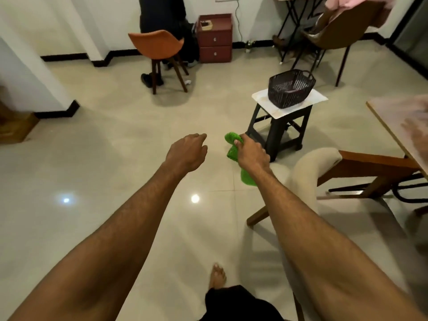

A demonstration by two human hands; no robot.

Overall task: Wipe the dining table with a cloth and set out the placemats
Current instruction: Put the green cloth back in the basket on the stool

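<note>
Both arms reach forward over the tiled floor (111,149). The right hand (251,154), at about one o'clock from the frame's centre, grips a green cloth (232,144); its fingers are curled round the bunched fabric, whose loose end hangs below the wrist. The left hand (187,151), just beside it toward twelve o'clock, holds nothing, fingers loosely curled. At two o'clock a dark basket (290,89) sits on a pale flat sheet atop a black stool (278,128). The tabletop (391,117) shows blurred at three o'clock, a cream chair (308,167) near its edge. An orange chair (156,45) stands at eleven o'clock.
</note>
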